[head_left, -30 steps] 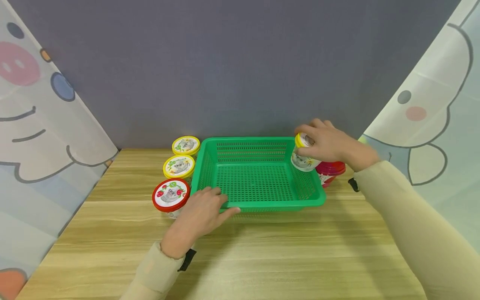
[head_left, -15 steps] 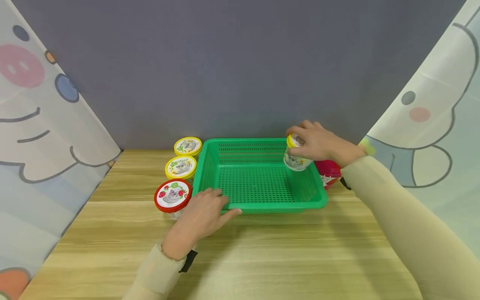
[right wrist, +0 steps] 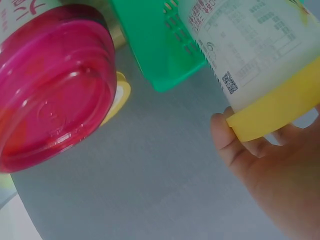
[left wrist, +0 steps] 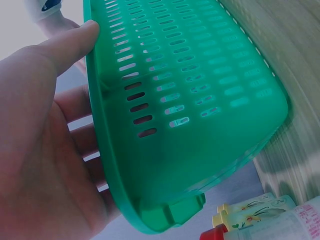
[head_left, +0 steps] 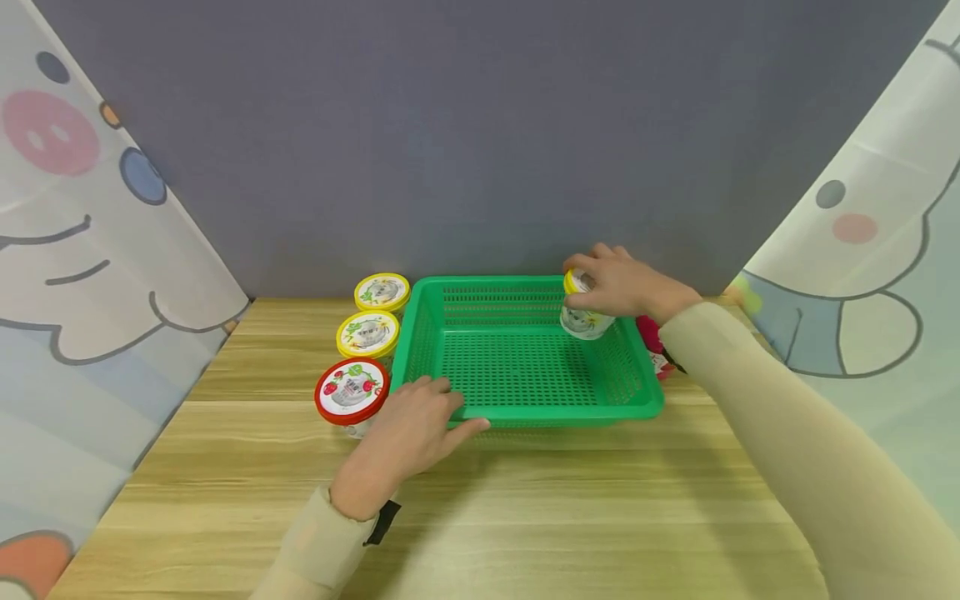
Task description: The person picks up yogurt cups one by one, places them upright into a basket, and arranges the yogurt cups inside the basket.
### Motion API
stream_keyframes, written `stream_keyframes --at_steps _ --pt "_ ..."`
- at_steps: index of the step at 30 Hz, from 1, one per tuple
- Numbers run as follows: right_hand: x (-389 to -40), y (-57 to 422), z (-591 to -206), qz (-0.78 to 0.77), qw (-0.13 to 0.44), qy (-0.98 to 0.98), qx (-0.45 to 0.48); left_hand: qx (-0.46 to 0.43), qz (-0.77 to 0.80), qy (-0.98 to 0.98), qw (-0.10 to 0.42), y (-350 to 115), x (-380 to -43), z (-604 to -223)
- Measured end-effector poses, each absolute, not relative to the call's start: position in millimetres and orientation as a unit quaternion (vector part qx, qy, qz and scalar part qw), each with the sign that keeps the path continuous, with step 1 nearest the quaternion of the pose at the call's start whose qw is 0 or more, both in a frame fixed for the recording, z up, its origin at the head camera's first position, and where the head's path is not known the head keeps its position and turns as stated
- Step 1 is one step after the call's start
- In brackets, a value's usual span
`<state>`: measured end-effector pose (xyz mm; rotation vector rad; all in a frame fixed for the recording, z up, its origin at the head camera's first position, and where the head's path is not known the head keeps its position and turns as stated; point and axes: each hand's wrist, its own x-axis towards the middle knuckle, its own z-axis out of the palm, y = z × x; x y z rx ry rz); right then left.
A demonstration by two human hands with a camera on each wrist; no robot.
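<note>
My right hand (head_left: 622,283) grips a white plastic cup (head_left: 587,325) by its yellow lid (right wrist: 280,105), fingers on the lid's rim. The cup hangs nearly upright over the back right part of a green perforated basket (head_left: 555,414); whether its base touches the basket cannot be told. My left hand (head_left: 408,429) holds the basket's front left corner, thumb (left wrist: 75,42) on the outer side of the rim and fingers inside. Left of the basket stand a red-lidded cup (head_left: 351,392) and two yellow-lidded cups (head_left: 367,333) in a row.
Right of the basket, partly behind my right arm, stands a cup with a pink lid (right wrist: 55,105). Another yellow lid (right wrist: 120,97) shows behind it in the right wrist view. A grey wall (head_left: 480,142) rises behind the wooden table (head_left: 525,517).
My right hand has carried the yellow-lidded cup leftward from the basket's right edge to over its inside. My left hand keeps its place on the rim; the head view has shifted slightly.
</note>
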<state>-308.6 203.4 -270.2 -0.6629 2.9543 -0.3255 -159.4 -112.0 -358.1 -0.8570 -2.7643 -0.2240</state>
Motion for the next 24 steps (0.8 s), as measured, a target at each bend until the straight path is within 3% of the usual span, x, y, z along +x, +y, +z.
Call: stream_keyframes --at_steps 24 --pt "-329.4 188.0 -309.5 -0.045 0.095 0.965 -0.239 -0.291 -0.066 -0.945 0.131 -110.8 -158.6 -358.7"
